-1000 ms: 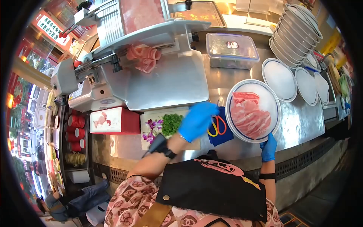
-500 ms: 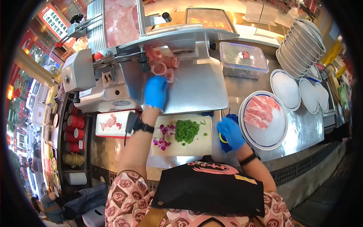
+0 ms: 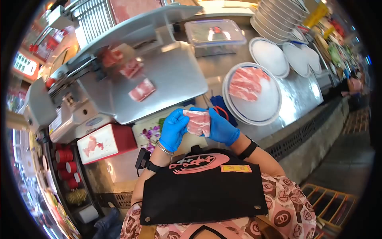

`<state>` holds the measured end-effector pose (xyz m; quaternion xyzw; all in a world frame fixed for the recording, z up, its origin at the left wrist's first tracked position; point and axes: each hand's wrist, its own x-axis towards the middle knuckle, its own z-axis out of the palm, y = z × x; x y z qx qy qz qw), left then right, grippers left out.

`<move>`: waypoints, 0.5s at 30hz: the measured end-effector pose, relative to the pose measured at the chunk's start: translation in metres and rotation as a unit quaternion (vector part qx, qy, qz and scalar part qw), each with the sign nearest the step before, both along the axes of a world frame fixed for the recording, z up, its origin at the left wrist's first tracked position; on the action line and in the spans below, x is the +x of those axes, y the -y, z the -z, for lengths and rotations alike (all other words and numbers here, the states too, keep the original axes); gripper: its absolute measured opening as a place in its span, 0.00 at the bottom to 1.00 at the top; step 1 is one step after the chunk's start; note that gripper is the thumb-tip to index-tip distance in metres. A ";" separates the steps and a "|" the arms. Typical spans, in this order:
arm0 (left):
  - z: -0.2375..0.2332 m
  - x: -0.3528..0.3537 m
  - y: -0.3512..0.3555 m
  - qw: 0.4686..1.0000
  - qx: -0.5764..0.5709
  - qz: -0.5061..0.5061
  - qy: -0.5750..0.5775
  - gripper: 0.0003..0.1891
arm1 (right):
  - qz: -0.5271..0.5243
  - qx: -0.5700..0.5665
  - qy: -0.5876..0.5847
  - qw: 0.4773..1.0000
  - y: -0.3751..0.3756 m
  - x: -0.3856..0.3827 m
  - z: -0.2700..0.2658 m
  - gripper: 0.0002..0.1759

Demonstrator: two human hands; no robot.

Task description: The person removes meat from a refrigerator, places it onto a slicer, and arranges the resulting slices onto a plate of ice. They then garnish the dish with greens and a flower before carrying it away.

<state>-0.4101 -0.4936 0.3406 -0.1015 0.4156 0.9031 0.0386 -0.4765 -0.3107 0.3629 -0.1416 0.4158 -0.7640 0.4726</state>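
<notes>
Close to my apron, my left hand (image 3: 174, 130) and my right hand (image 3: 223, 128), both in blue gloves, grip a slice of marbled raw meat (image 3: 197, 123) by its two sides. Partly hidden under my hands lies a light cutting board (image 3: 140, 128) with purple flowers (image 3: 150, 136) and a bit of chopped greens (image 3: 161, 122). Beyond them, rolled meat slices (image 3: 142, 90) rest on the metal tray (image 3: 175, 79) of the meat slicer (image 3: 79, 113). To the right, a round plate (image 3: 262, 110) with a blue rim carries fanned meat slices (image 3: 247, 83).
A lidded plastic box (image 3: 215, 36) stands beside the slicer, with a tall stack of plates (image 3: 276, 20) and several white-filled plates (image 3: 269, 57) farther right. A red box with a white top (image 3: 99, 145) sits at left. Dark blue cloth (image 3: 219, 104) lies near my right hand.
My left hand has come back from the slicer with a meat slice, and my right hand has moved left to hold it too. The view has turned and shifted.
</notes>
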 end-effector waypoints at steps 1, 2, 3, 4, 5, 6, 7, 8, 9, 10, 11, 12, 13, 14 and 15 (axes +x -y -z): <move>0.008 -0.003 -0.009 1.000 0.002 0.013 0.007 0.09 | 0.015 -0.117 0.170 0.978 -0.009 0.002 0.000 0.28; 0.015 -0.008 -0.019 0.999 -0.007 0.023 0.025 0.09 | 0.025 -0.114 0.168 0.979 -0.023 0.001 0.001 0.28; 0.021 -0.014 -0.031 0.999 -0.004 0.029 0.024 0.09 | 0.096 -0.074 0.120 0.985 -0.043 -0.001 0.004 0.24; 0.026 -0.019 -0.043 0.998 0.000 0.035 0.044 0.09 | 0.166 -0.033 0.072 0.983 -0.062 -0.001 0.006 0.20; 0.033 -0.025 -0.054 0.997 0.003 0.039 0.065 0.09 | 0.169 -0.031 0.072 0.982 -0.078 -0.004 0.007 0.20; 0.041 -0.032 -0.065 0.996 0.002 0.046 0.072 0.09 | 0.237 0.079 -0.031 0.968 -0.094 -0.010 0.007 0.19; 0.043 -0.040 -0.075 0.996 0.003 0.048 0.074 0.09 | 0.299 0.187 -0.133 0.926 -0.107 -0.016 0.007 0.18; 0.045 -0.050 -0.086 0.994 -0.031 0.053 0.086 0.09 | 0.300 0.189 -0.131 0.926 -0.118 -0.022 0.006 0.18; 0.048 -0.060 -0.097 0.991 -0.066 0.057 0.098 0.10 | 0.332 0.321 -0.269 0.845 -0.127 -0.031 0.004 0.17; 0.057 -0.071 -0.110 0.991 -0.065 0.058 0.098 0.10 | 0.348 0.439 -0.395 0.728 -0.133 -0.038 0.003 0.16; 0.065 -0.082 -0.123 0.984 -0.172 0.004 0.051 0.11 | 0.348 0.439 -0.394 0.728 -0.135 -0.046 0.003 0.16; 0.059 -0.087 -0.129 0.959 -0.278 -0.050 0.004 0.13 | 0.366 0.432 -0.462 0.683 -0.136 -0.054 0.004 0.16; 0.052 -0.087 -0.132 0.959 -0.278 -0.051 0.004 0.13 | 0.381 0.421 -0.526 0.633 -0.137 -0.062 0.004 0.16; 0.046 -0.086 -0.134 0.889 -0.436 -0.105 -0.097 0.14 | 0.358 0.417 -0.564 0.616 -0.140 -0.070 0.003 0.16; 0.034 -0.084 -0.137 0.780 -0.575 -0.154 -0.193 0.16 | 0.358 0.416 -0.565 0.616 -0.142 -0.075 0.000 0.16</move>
